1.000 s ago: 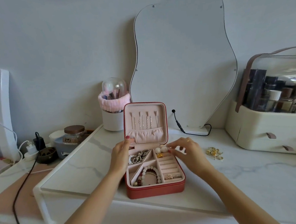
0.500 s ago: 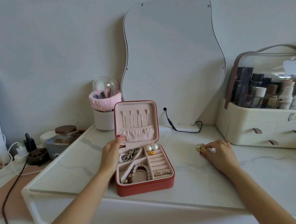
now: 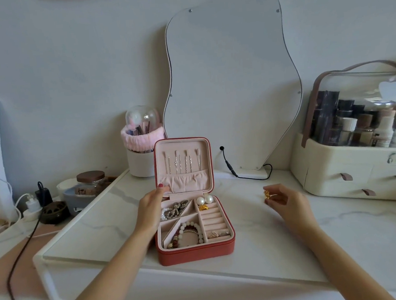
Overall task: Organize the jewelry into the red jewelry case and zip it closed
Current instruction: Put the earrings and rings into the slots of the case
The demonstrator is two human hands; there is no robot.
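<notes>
Pinching gold brooch (image 3: 267, 194) beside case (image 3: 197, 251)

Left hand (image 3: 149, 207) flat, right hand (image 3: 283, 199) pinching

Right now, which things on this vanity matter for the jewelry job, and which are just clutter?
Job: red jewelry case, gold piece pinched in right hand, left hand steadying the lid.
Clutter: mirror, brush holder, cosmetics organizer, jar.

Open red jewelry case (image 3: 196, 253) (lid upright), left hand (image 3: 149, 209) steadying, right hand (image 3: 287, 199) pinching gold brooch (image 3: 267, 194)
</notes>
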